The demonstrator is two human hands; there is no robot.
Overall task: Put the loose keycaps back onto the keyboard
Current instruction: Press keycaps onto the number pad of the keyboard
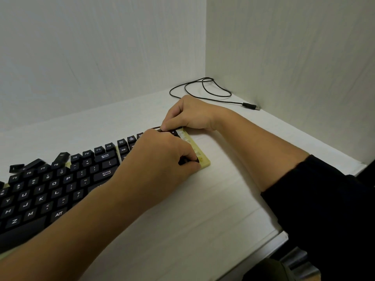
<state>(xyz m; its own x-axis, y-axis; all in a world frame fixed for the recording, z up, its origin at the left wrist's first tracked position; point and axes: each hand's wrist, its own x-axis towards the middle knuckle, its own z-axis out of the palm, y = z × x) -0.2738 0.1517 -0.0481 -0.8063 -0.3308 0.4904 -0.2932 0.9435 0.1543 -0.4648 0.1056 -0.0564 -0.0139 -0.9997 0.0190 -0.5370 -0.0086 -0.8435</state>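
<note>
Keyboard (50, 189) lies slantwise on the desk (203, 209), with loose keycaps (63, 156) at its far left edge. At its right end, the left hand's (158, 159) curled fingers pinch a dark keycap (189, 161); farther back, the right hand (190, 116) pinches a thin dark piece (157, 128)

White wood-grain desk (203, 209) in a corner, walls on 2 sides. Black keyboard (50, 191) lies flat on it, running diagonally from the near left. A few loose black keycaps (16, 167) sit just behind its far edge, one tilted. Thin black cable (213, 94) loops near the back corner, and its USB plug (251, 106) lies flat by the wall.
</note>
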